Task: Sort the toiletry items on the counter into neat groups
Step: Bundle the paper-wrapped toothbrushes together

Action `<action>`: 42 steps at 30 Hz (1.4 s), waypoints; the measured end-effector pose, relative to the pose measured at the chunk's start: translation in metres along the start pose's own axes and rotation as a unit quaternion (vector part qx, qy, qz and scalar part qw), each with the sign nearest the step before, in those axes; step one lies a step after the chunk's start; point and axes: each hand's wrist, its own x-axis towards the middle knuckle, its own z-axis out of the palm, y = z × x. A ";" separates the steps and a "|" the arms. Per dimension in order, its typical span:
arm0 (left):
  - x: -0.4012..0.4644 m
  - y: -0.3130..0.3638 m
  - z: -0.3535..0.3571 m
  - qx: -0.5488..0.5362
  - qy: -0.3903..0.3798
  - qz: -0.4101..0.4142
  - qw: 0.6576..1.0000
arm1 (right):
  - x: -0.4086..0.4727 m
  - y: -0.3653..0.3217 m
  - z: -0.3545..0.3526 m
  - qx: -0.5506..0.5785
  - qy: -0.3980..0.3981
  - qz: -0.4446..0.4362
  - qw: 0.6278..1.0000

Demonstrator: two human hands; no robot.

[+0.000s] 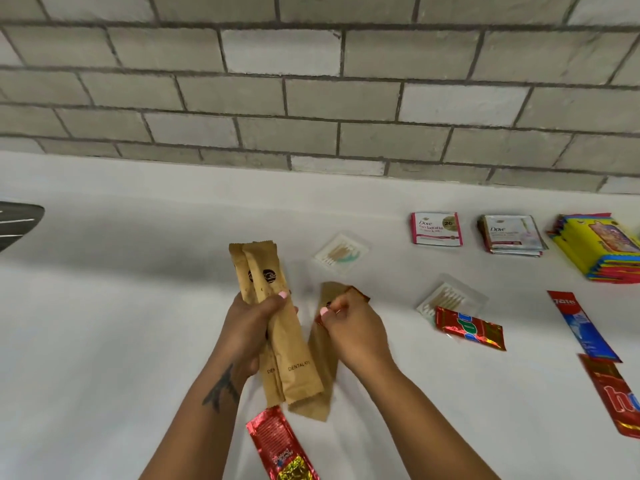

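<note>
My left hand grips two brown paper dental kit packets held upright above the white counter. My right hand pinches the top of a third brown dental kit packet, together with a small red sachet edge. Two clear cotton swab packs lie beyond: one further back, one to the right. A red foil sachet overlaps the nearer swab pack.
Two stacks of Dove sachets and a yellow sachet stack line the back right. A toothpaste sachet, a red packet and a red foil sachet lie nearer. A dark object sits at far left.
</note>
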 end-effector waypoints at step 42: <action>0.022 0.016 0.130 -0.100 -0.203 -0.103 0.969 | 0.030 0.004 -0.069 0.149 0.004 -0.051 0.987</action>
